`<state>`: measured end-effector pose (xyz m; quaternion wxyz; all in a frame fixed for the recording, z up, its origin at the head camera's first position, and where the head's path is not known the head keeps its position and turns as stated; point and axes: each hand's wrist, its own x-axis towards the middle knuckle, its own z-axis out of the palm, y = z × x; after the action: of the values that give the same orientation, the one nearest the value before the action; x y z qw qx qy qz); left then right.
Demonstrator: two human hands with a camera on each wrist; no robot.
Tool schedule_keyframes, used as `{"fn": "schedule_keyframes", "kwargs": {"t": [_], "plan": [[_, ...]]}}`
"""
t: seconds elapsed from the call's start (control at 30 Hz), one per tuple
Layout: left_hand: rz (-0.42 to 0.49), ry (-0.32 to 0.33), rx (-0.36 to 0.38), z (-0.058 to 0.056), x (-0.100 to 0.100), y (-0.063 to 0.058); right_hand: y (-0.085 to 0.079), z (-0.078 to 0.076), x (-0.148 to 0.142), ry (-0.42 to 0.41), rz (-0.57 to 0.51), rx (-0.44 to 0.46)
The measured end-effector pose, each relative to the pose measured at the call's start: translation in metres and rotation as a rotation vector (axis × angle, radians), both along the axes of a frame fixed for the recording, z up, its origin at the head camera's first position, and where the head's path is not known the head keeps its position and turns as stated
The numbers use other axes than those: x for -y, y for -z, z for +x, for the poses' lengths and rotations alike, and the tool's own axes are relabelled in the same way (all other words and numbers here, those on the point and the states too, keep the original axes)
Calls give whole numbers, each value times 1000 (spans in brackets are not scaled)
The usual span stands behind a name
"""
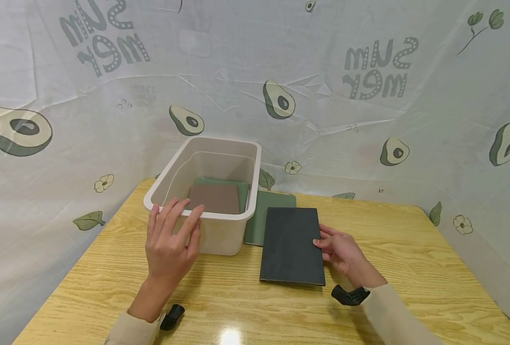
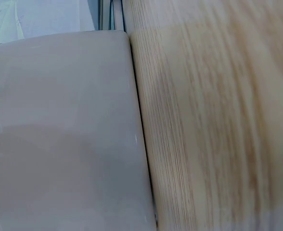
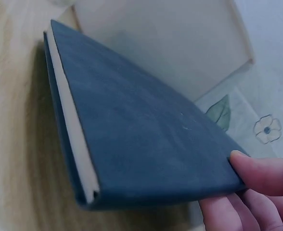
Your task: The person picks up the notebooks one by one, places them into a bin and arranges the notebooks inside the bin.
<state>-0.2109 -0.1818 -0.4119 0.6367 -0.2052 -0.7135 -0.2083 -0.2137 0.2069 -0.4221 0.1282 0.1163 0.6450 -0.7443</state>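
Note:
My right hand (image 1: 343, 249) pinches a dark hardcover notebook (image 1: 292, 244) at its right edge, thumb on the cover and fingers beneath. The right wrist view shows the notebook (image 3: 146, 125) tilted, its pale page edges visible between the covers. My left hand (image 1: 170, 242) rests at the near rim of a white plastic bin (image 1: 220, 235), fingertips on the rim. Inside the bin lie a brown notebook (image 1: 213, 198) and, under it, a green one (image 1: 243, 191). Bin wall (image 2: 64, 130) fills much of the left wrist view.
Another green notebook (image 1: 261, 215) lies on the wooden table (image 1: 392, 239) against the bin's right side, partly covered by the dark notebook. A white curtain (image 1: 237, 96) printed with avocados hangs behind the table and along its sides.

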Motion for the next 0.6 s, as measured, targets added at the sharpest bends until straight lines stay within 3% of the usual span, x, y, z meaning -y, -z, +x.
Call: {"fn": "schedule_keyframes", "kwargs": {"t": [0.6], "plan": [[1,-1,-9,-1,0,0,-53,-12,-6,60,-72,-41]]}}
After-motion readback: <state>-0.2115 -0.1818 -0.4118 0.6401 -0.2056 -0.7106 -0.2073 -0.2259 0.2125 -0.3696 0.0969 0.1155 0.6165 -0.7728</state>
